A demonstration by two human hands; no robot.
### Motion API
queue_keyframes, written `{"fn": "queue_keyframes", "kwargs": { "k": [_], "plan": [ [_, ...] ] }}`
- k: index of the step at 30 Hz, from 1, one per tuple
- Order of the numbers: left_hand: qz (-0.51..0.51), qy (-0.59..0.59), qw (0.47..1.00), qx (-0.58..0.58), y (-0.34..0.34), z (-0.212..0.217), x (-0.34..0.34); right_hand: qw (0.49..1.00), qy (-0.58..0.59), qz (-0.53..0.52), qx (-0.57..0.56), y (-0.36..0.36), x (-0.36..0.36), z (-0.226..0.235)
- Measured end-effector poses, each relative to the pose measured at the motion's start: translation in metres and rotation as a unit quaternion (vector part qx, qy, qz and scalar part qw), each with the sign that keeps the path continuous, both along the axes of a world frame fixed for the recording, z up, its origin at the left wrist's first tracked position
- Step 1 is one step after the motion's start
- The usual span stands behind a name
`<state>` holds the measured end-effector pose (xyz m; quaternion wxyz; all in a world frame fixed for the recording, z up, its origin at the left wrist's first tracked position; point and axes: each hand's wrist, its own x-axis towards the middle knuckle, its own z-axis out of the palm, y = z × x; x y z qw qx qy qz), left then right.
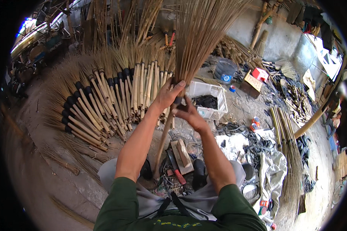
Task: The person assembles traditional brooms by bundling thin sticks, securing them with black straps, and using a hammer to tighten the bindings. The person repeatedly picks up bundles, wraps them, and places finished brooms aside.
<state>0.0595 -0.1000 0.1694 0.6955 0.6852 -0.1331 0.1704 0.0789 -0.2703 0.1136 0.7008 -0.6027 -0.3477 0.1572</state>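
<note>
A stick broom [196, 42] stands upright before me, its brown bristles fanning upward and its wooden handle [164, 142] slanting down between my feet. My left hand [169, 94] is closed round the base of the bristles. Just below it, my right hand [192, 116] curls its fingers and thumb at the broom's neck, where a dark band shows. Whether a strip lies between those right fingers is hidden. Beneath my hands on the ground are a wooden block [182, 156] and a blade with a red handle [179, 177].
Many finished brooms [100, 104] lie in a curved pile at left. A white plastic basket [219, 101] with black material sits ahead, near a clear water jug [224, 71]. At right lie long bundled sticks [287, 142], black rubber strips [258, 152] and a pale sack [272, 173].
</note>
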Motion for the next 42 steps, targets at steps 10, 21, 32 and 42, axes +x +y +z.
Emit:
{"fn": "queue_keyframes", "kwargs": {
  "k": [10, 21, 32, 42],
  "plan": [
    [0.027, 0.077, 0.996, -0.041, 0.025, 0.031, 0.008, 0.993, 0.086, -0.056, 0.051, 0.067, -0.024, 0.0],
    [0.141, 0.142, 0.98, -0.008, 0.027, -0.024, 0.008, 0.984, 0.127, -0.126, -0.017, 0.076, -0.025, -0.055],
    [0.062, 0.134, 0.973, -0.176, 0.051, -0.059, 0.002, 0.986, 0.078, -0.148, 0.02, 0.062, -0.056, -0.106],
    [0.062, 0.147, 0.978, -0.137, 0.08, -0.085, -0.028, 0.966, 0.223, 0.021, -0.129, 0.061, -0.101, -0.139]
  ]
}}
